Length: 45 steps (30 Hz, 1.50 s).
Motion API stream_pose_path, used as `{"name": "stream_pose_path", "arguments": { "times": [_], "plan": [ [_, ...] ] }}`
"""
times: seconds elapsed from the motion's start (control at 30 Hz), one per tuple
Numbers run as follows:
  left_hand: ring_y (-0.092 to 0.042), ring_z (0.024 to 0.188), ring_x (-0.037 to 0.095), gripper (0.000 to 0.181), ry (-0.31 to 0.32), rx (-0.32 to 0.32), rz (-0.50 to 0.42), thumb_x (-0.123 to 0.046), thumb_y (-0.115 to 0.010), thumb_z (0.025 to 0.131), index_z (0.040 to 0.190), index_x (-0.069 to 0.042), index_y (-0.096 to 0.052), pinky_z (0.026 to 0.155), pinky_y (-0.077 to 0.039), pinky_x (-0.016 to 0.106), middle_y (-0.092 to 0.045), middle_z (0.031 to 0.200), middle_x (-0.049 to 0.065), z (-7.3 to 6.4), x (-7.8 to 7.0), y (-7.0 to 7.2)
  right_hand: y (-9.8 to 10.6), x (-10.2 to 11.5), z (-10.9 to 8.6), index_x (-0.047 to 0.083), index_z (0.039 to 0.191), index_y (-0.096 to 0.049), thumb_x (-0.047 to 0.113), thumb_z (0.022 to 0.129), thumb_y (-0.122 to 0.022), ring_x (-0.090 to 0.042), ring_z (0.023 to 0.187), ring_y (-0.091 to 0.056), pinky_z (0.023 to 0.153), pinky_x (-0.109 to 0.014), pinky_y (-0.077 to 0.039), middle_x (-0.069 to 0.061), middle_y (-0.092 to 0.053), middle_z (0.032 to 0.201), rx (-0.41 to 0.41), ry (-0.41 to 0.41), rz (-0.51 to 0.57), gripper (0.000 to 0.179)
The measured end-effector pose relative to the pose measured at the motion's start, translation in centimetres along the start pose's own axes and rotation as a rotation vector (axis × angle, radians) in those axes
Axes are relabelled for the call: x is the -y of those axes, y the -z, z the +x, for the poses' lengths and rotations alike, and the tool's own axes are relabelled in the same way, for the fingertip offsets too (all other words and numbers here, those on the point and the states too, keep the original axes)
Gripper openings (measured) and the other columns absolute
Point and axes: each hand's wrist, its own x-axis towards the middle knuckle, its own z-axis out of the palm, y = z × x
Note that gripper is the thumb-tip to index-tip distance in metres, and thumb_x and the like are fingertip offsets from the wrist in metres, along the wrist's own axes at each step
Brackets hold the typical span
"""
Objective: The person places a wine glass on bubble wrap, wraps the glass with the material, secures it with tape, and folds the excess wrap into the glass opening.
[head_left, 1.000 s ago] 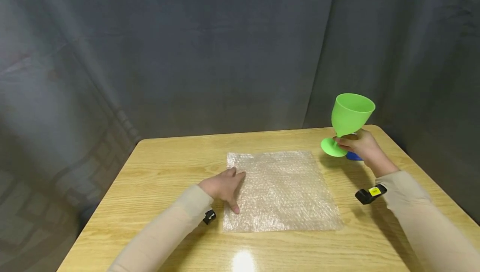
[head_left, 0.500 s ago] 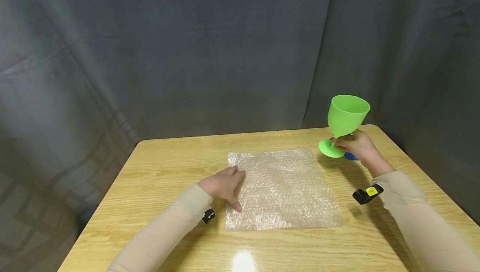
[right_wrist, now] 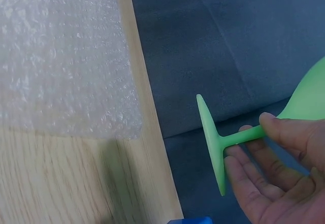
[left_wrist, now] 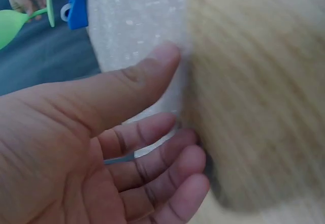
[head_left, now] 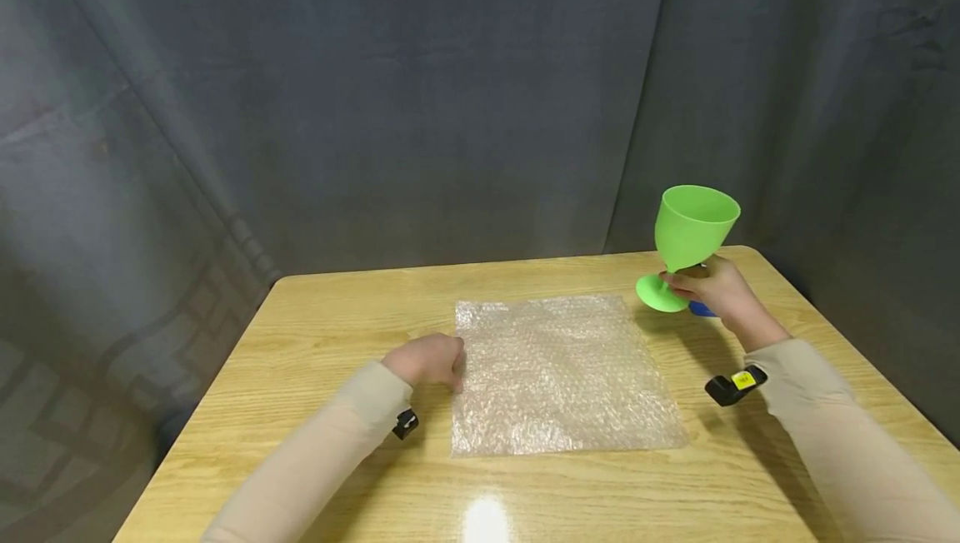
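A bright green goblet [head_left: 688, 233] is held off the table, tilted slightly to the right, by my right hand [head_left: 722, 291]. In the right wrist view its thumb and fingers pinch the stem [right_wrist: 244, 135], just below the bowl. My left hand [head_left: 426, 360] is at the left edge of a square bubble wrap sheet [head_left: 566, 376] lying flat. The left wrist view shows its thumb [left_wrist: 165, 54] at the sheet's edge, with the fingers loosely bent and a gap between thumb and index finger.
Behind the right hand a blue object [head_left: 702, 309] stands on the table, mostly hidden; the left wrist view shows a white ring on it. The wooden table [head_left: 345, 318] ends at a grey curtain [head_left: 450, 110] at the back and sides.
My left hand has drawn left off the bubble wrap to its edge, and its spread fingers have bent inward. The right hand with the goblet has barely moved.
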Motion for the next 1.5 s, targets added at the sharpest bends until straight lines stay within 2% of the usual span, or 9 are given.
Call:
{"name": "stream_pose_path", "arguments": {
  "times": [0.17,0.27,0.4,0.63,0.77,0.9,1.07,1.33,1.5],
  "plan": [
    [-0.051,0.071,0.013,0.026,0.007,0.002,-0.024,-0.022,-0.081,0.077,0.085,-0.01,-0.059,0.07,-0.049,0.03,-0.057,0.076,-0.003,0.3,0.4,-0.3,-1.3,0.8,0.0,-0.002,0.122,-0.047,0.006,0.092,-0.065,0.007,0.086,-0.063,0.077,-0.016,-0.054,0.018,-0.063,0.092,-0.012,0.041,-0.016,0.036],
    [-0.049,0.071,0.014,0.028,0.024,0.01,-0.035,-0.023,-0.081,0.077,0.084,-0.01,-0.058,0.069,-0.048,0.03,-0.056,0.075,-0.002,0.4,0.6,-0.4,-3.0,1.8,-0.4,-0.008,0.124,-0.046,0.009,0.093,-0.064,0.005,0.088,-0.063,0.079,-0.019,-0.056,-0.001,-0.068,0.101,0.029,0.046,-0.027,0.039],
    [-0.047,0.069,0.013,0.03,0.037,0.019,-0.048,-0.025,-0.082,0.076,0.081,-0.012,-0.055,0.066,-0.044,0.028,-0.055,0.074,-0.002,0.4,0.8,-0.5,-6.6,3.6,-1.3,-0.017,0.124,-0.044,0.011,0.095,-0.062,-0.001,0.088,-0.066,0.081,-0.024,-0.057,-0.026,-0.064,0.114,0.143,0.005,0.039,0.045],
    [-0.044,0.067,0.012,0.033,0.031,0.013,-0.054,-0.027,-0.083,0.075,0.081,-0.01,-0.055,0.063,-0.04,0.027,-0.051,0.071,-0.003,0.3,0.7,-0.4,-14.0,5.5,-3.3,-0.02,0.117,-0.049,0.008,0.095,-0.06,-0.008,0.08,-0.068,0.079,-0.027,-0.058,0.0,-0.071,0.09,0.448,-0.145,0.345,0.038],
    [-0.045,0.068,0.013,0.034,0.023,0.003,-0.043,-0.027,-0.083,0.074,0.083,-0.009,-0.056,0.064,-0.042,0.028,-0.052,0.071,-0.002,0.5,0.6,-0.4,-17.4,5.9,-4.4,-0.016,0.116,-0.052,0.01,0.095,-0.06,-0.007,0.076,-0.067,0.078,-0.024,-0.057,-0.001,-0.071,0.09,0.553,-0.277,0.451,0.034],
    [-0.048,0.07,0.014,0.035,0.022,-0.004,-0.041,-0.028,-0.084,0.073,0.085,-0.009,-0.057,0.068,-0.047,0.03,-0.054,0.074,-0.001,0.8,0.5,-0.5,-19.8,5.6,-5.2,-0.012,0.111,-0.057,0.012,0.095,-0.061,-0.006,0.074,-0.069,0.074,-0.023,-0.058,-0.005,-0.073,0.092,0.607,-0.378,0.472,0.029],
    [-0.053,0.074,0.015,0.034,0.034,0.002,-0.06,-0.027,-0.084,0.073,0.087,-0.01,-0.058,0.074,-0.051,0.033,-0.057,0.077,-0.001,1.0,0.6,-0.7,-21.5,4.7,-5.7,-0.006,0.102,-0.063,0.011,0.094,-0.061,-0.008,0.073,-0.07,0.072,-0.025,-0.058,-0.008,-0.073,0.091,0.636,-0.439,0.473,0.018],
    [-0.051,0.071,0.013,0.033,0.024,0.013,-0.059,-0.028,-0.083,0.073,0.087,-0.011,-0.058,0.07,-0.049,0.029,-0.056,0.075,-0.002,0.8,0.5,-0.6,-22.5,3.7,-5.8,-0.006,0.102,-0.064,0.011,0.094,-0.061,-0.009,0.072,-0.07,0.072,-0.026,-0.059,-0.005,-0.073,0.086,0.619,-0.479,0.457,0.019],
    [-0.05,0.07,0.014,0.034,0.012,0.004,-0.079,-0.025,-0.084,0.073,0.086,-0.009,-0.057,0.067,-0.048,0.03,-0.055,0.074,-0.001,0.8,0.5,-0.6,-22.7,3.2,-5.8,0.0,0.092,-0.067,0.01,0.093,-0.062,-0.009,0.071,-0.07,0.071,-0.025,-0.059,-0.007,-0.074,0.088,0.617,-0.493,0.451,0.011]
  ]
}}
